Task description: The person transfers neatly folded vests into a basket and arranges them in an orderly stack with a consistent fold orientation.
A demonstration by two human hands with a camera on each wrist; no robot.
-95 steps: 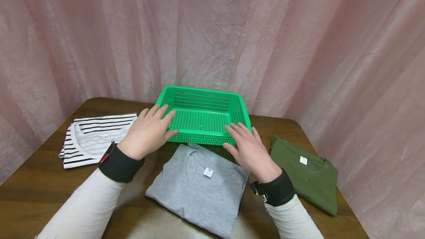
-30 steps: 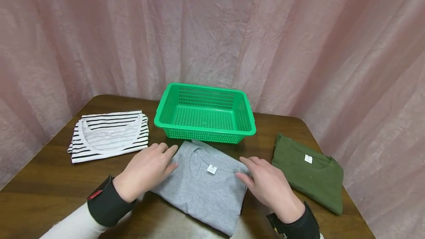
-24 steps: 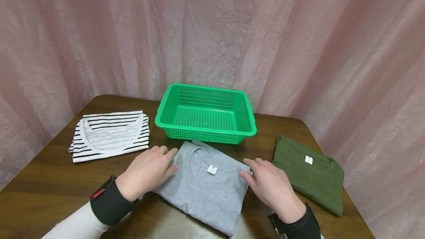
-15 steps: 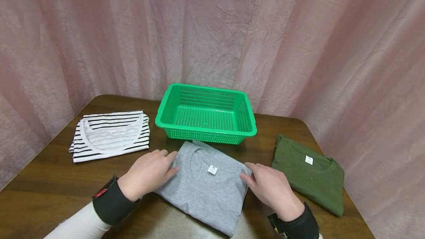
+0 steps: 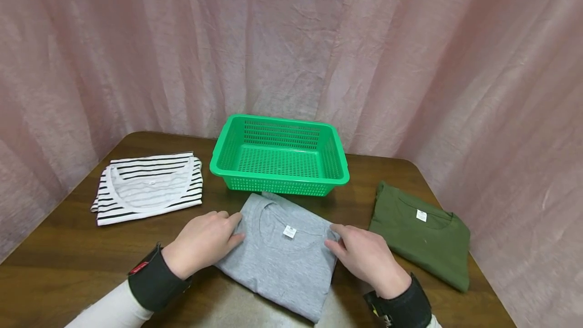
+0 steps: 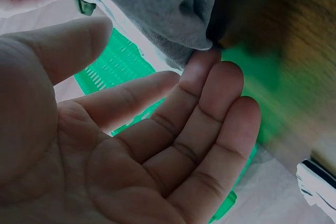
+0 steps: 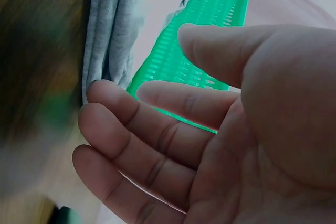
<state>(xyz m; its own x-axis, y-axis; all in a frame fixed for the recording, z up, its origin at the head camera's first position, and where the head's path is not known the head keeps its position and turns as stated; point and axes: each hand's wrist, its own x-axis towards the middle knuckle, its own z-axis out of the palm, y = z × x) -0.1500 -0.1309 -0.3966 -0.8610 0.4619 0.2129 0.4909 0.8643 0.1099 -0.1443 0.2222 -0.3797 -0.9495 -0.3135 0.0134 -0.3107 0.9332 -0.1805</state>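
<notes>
Two hands at the sides of a folded gray shirt, just in front of a green basket

A green plastic basket (image 5: pixel 282 184) with slotted walls stands toward the far side of a brown wooden table (image 5: pixel 59 257). On the person's side of the basket lies a folded gray shirt (image 5: pixel 282 272), neckline toward the basket, its white label (image 5: pixel 289 231) facing up. Whether shirt and basket touch cannot be told.

The left hand (image 5: pixel 202 241) is at the shirt's left side, in front of the basket's left end; the right hand (image 5: pixel 364 254) mirrors it before the right end. Both are loosely spread, fingers only gently bent and thumbs apart. Fingertips appear to touch the shirt's edges in the wrist views, but neither hand has hold of it. Meeting it from both sides probably suits soft, layered cloth, which might sag or unfold if handled from one side.

Left of the basket is a folded black-and-white striped shirt (image 5: pixel 150 186); right of it and nearer the person, a folded olive shirt (image 5: pixel 423 242). Their spacing seems to keep each one separately within reach. Behind the basket hangs a pink curtain (image 5: pixel 291 39).
</notes>
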